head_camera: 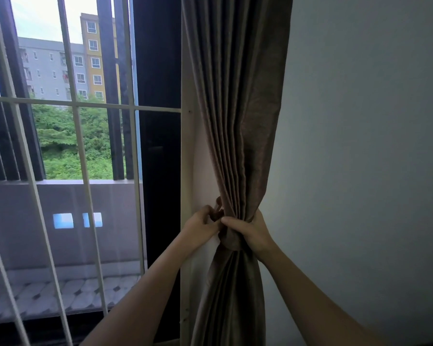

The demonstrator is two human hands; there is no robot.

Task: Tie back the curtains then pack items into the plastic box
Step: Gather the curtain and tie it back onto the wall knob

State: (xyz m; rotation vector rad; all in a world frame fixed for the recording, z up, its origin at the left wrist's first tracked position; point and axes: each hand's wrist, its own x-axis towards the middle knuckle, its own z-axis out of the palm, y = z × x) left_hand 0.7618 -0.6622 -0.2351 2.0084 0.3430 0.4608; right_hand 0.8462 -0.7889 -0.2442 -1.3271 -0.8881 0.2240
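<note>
A brown pleated curtain (238,108) hangs gathered at the right side of the window, pinched into a narrow waist low down. A matching brown tieback band (231,242) wraps around that waist. My right hand (248,232) grips the bundled curtain and the band from the right. My left hand (201,227) sits just left of the bundle, with its fingers pinching the tieback's looped end (218,208) against the cream window frame. The plastic box is out of view.
A window with white metal bars (80,136) fills the left half, looking onto a balcony and buildings. The cream frame post (186,151) stands beside the curtain. A plain grey-white wall (365,146) fills the right side.
</note>
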